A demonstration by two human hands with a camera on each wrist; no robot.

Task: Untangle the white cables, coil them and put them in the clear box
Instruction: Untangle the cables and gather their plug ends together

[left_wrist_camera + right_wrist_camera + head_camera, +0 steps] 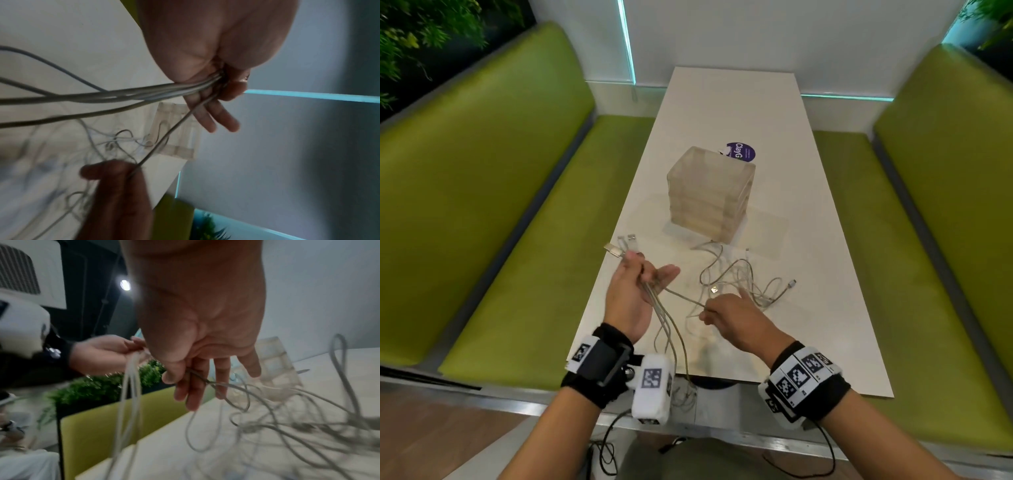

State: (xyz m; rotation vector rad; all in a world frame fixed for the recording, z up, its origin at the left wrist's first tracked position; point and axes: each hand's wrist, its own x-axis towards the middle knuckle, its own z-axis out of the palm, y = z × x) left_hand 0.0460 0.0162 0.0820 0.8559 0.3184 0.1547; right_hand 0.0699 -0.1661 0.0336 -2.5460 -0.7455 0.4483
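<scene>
Several white cables (743, 277) lie tangled on the white table (825, 274) in front of the clear box (710, 192). My left hand (635, 291) holds a bundle of cable ends (144, 95) against its palm at the table's left edge. Their USB plugs (619, 245) stick out past the fingers, and the strands hang over the near edge. One cable (681, 296) runs taut from there to my right hand (726, 315), which pinches it (193, 372) between thumb and forefinger. The other right fingers (248, 365) stay straight above the tangle (287, 418).
A purple round sticker (743, 152) lies behind the box. Green benches (517, 222) flank the table on both sides. The far half of the table is bare. Dark cords (606, 445) hang below my wrists.
</scene>
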